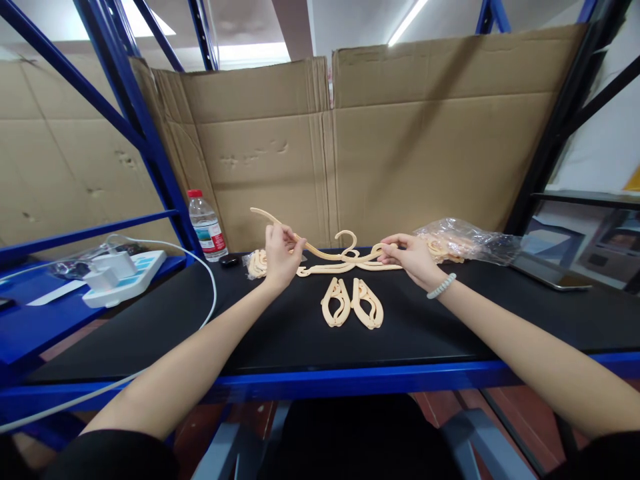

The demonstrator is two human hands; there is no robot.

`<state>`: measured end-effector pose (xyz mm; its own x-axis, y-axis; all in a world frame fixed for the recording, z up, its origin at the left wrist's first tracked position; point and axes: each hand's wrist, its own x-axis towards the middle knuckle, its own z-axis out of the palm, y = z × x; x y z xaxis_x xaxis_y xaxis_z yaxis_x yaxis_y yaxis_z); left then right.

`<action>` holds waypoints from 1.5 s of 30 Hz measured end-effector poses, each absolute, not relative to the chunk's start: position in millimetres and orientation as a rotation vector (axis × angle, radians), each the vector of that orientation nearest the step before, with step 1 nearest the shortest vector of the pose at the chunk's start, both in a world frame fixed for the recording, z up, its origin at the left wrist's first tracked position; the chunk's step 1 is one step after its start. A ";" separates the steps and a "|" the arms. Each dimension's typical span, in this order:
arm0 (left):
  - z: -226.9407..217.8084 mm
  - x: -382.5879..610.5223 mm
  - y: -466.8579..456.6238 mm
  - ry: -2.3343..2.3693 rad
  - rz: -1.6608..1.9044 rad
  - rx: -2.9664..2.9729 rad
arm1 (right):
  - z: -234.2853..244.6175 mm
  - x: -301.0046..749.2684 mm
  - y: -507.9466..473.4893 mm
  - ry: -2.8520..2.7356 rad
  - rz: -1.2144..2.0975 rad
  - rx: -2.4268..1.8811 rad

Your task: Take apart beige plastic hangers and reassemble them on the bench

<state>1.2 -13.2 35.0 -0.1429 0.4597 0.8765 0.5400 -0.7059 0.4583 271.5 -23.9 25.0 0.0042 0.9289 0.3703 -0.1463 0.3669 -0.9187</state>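
A cream plastic folding hanger (320,253) spans between my two hands above the black mat, its hook pointing up. My left hand (283,257) pinches its left arm, and the tip sticks out up and to the left. The fingers of my right hand (411,259) are closed on its right arm, partly covering that end. Just below it, a second unfolded hanger (327,269) lies on the mat; the two overlap in view. Closer to me, two folded hangers, a left one (326,311) and a right one (380,313), lie side by side.
A clear plastic bag (475,237) with more cream hangers lies at the back right, near a dark flat device (550,275). More folded hangers (257,264) sit behind my left hand. At left are a water bottle (207,230), a power strip (145,270) and a white cable (214,287).
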 end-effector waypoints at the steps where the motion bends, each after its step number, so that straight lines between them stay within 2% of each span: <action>1: 35.5 1.8 -12.8 -1.175 -2.052 -2.021 | 24.3 271.3 -23.8 -1.248 1.044 -0.820; 7: 36.0 8.7 -15.5 -1.080 -2.436 -2.059 | 22.7 271.6 -22.6 -1.154 1.152 -0.842; 17: 34.9 14.1 -22.1 -1.151 -2.623 -2.010 | 18.0 275.5 -16.9 -1.133 1.188 -0.858; 29: 22.1 15.6 -17.1 -1.310 -2.458 -2.187 | 14.3 285.9 -5.0 -1.070 1.134 -0.826; 37: 22.1 16.4 -18.3 -1.377 -2.819 -2.149 | 15.1 284.1 -8.7 -1.094 1.076 -0.826; 45: 26.1 30.0 -34.6 -1.519 -2.778 -2.529 | 24.8 273.0 -23.1 -1.084 1.021 -0.745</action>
